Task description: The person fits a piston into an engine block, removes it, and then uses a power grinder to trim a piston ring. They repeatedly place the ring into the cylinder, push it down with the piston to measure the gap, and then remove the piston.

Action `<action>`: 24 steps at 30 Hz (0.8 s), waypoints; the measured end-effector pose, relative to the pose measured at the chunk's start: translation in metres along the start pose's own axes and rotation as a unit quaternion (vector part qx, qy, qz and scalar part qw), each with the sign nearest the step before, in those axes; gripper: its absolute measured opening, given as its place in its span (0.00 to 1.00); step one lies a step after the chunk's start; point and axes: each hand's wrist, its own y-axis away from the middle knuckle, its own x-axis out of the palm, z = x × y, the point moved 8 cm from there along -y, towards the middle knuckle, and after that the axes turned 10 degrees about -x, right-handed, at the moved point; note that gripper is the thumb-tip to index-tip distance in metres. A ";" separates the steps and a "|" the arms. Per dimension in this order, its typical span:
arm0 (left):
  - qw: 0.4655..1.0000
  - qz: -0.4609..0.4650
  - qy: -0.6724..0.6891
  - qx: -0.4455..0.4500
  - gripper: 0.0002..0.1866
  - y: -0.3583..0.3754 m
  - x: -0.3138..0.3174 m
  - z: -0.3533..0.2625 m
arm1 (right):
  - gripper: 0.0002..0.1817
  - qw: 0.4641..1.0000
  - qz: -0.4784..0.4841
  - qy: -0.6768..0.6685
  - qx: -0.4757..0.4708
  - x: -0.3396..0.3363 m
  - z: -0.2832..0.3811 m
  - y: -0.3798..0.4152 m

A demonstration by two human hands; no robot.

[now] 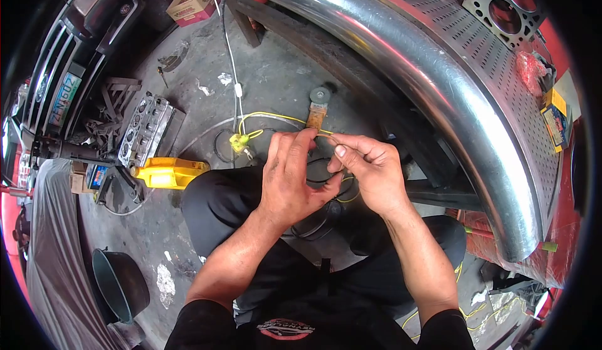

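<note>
Between my hands, above my lap, is a thin, curved, copper-coloured strip [325,135]; most of it is hidden by fingers. My right hand [375,171] pinches one end between thumb and index finger. At the other end, the bent fingers of my left hand [288,173] hold it by the fingertips, with the left thumb held lower and apart. Just beyond the fingertips, an angle grinder [316,109] with an orange body and a round disc lies on the concrete floor.
A yellow plug connector [239,142] and cords lie ahead. To the left are a yellow jug [169,173], a metal cylinder head [145,129], a black bucket [122,285] and a vehicle front [69,55]. A bench with a rounded steel edge [401,68] curves along the right.
</note>
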 end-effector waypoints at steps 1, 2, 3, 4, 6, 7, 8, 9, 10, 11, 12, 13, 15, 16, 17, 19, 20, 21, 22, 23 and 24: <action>1.000 -0.001 0.000 -0.001 0.40 0.000 0.000 0.000 | 0.13 1.000 0.001 0.001 -0.001 0.000 0.000 0.000; 1.000 -0.001 -0.001 -0.003 0.40 0.000 0.000 0.000 | 0.13 1.000 0.003 0.001 -0.001 0.000 0.001 0.000; 1.000 -0.001 -0.001 -0.004 0.40 0.001 0.000 0.000 | 0.13 1.000 0.004 0.002 -0.002 0.001 0.001 0.000; 1.000 -0.001 0.000 -0.007 0.40 0.001 -0.001 0.000 | 0.13 1.000 0.007 0.003 -0.004 0.001 0.002 0.000; 1.000 0.000 0.004 -0.011 0.40 0.001 -0.001 0.001 | 0.13 1.000 0.013 0.005 -0.008 0.002 0.003 0.000; 1.000 -0.003 0.004 -0.010 0.40 0.002 -0.001 0.000 | 0.13 1.000 0.014 0.007 -0.008 0.002 0.003 0.001; 1.000 -0.005 0.004 -0.008 0.39 0.002 -0.001 0.001 | 0.13 1.000 0.015 0.009 -0.008 0.002 0.004 0.001; 1.000 -0.007 0.004 -0.007 0.39 0.002 -0.001 0.001 | 0.13 1.000 0.016 0.012 -0.007 0.002 0.005 0.001; 1.000 -0.010 0.003 -0.002 0.39 0.002 -0.002 0.000 | 0.13 1.000 0.015 0.011 -0.009 0.002 0.005 0.001; 1.000 -0.013 0.002 0.003 0.39 0.002 -0.002 -0.001 | 0.12 1.000 0.014 0.011 -0.011 0.002 0.005 0.001; 1.000 -0.017 0.001 0.007 0.39 0.002 -0.002 -0.002 | 0.12 1.000 0.014 0.011 -0.012 0.002 0.005 0.002; 1.000 -0.018 0.000 0.009 0.39 0.002 -0.002 -0.002 | 0.12 1.000 0.014 0.008 -0.012 0.002 0.005 0.002; 1.000 -0.020 -0.001 0.011 0.39 0.002 -0.003 -0.004 | 0.12 1.000 0.015 0.004 -0.013 0.001 0.006 0.002; 1.000 -0.024 0.004 0.009 0.39 0.002 -0.003 -0.003 | 0.12 1.000 0.016 0.003 -0.015 0.001 0.006 0.002; 1.000 -0.027 0.010 0.007 0.39 0.002 -0.002 -0.003 | 0.12 1.000 0.018 0.003 -0.016 0.001 0.006 0.002; 0.999 -0.033 0.016 0.006 0.39 0.002 -0.002 -0.003 | 0.12 1.000 0.020 0.001 -0.017 0.001 0.006 0.002; 0.999 -0.035 0.016 0.008 0.39 0.002 -0.002 -0.003 | 0.12 1.000 0.020 -0.001 -0.016 0.001 0.006 0.002; 0.999 -0.037 0.016 0.009 0.39 0.002 -0.002 -0.003 | 0.12 1.000 0.020 -0.002 -0.016 0.001 0.006 0.002; 0.999 -0.038 0.016 0.007 0.39 0.003 -0.002 -0.002 | 0.12 1.000 0.021 -0.002 -0.012 0.001 0.007 0.002; 0.999 -0.038 0.015 0.006 0.39 0.003 -0.002 -0.002 | 0.12 1.000 0.021 -0.002 -0.009 0.002 0.009 0.002; 0.999 -0.039 0.015 0.005 0.39 0.003 -0.002 -0.002 | 0.12 1.000 0.021 -0.002 -0.006 0.002 0.010 0.002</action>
